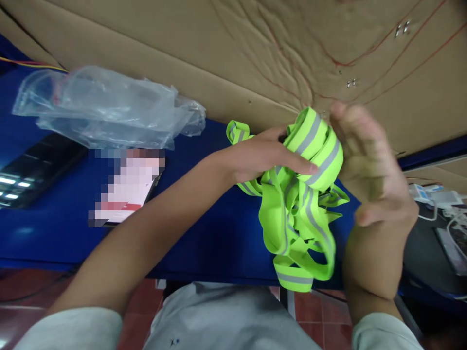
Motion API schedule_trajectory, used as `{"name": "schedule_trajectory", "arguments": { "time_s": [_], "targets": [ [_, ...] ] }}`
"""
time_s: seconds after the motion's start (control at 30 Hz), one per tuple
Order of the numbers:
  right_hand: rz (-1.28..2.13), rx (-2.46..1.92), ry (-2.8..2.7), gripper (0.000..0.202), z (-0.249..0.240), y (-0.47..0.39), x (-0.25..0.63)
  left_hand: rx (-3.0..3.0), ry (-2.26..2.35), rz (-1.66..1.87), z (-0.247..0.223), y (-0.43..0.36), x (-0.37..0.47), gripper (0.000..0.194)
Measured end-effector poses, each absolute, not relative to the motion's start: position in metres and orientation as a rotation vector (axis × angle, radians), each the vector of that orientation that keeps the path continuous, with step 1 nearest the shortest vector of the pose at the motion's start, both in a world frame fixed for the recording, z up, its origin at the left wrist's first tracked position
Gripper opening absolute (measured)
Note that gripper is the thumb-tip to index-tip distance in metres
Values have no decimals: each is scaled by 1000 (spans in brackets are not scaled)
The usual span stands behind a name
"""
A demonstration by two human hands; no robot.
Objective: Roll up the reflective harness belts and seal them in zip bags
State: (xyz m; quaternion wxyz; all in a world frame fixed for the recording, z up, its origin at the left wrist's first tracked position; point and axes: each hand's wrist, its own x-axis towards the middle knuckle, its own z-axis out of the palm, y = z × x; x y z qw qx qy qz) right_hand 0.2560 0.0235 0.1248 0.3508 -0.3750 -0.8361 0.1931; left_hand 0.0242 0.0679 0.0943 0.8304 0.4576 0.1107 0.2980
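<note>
A neon-yellow strap (310,214) with a grey reflective stripe is partly wound into loops and partly hanging in loose folds over the front edge of the blue table. My left hand (270,153) grips the wound loops, its thumb lying across their front. Just to the right of the loops is my right hand (375,165), raised with its fingers spread and curved, holding nothing. A short loop of the strap sticks out behind my left wrist.
Clear plastic bags (109,107) lie at the back left of the blue table (204,233). A phone (134,187) and a black glossy object (40,165) are at the left. Brown padded board (219,58) rises behind. White cables (459,218) lie at the far right.
</note>
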Motion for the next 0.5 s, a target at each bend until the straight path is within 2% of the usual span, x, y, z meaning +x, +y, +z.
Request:
{"name": "schedule_trajectory", "arguments": {
  "time_s": [0.03,0.1,0.17,0.37,0.5],
  "targets": [
    [573,-918,-2106,100,123,27,261,1015,270,642,93,68,24,35],
    [697,-890,-2056,82,121,30,266,1122,296,646,90,68,25,46],
    [735,-1043,-2037,68,120,28,264,1209,286,624,88,67,27,53],
    [628,-1297,-1941,55,128,10,240,1268,277,606,80,70,35,47],
    [518,-1343,-1803,54,132,2,232,1288,347,626,82,72,34,44]
  ]
}}
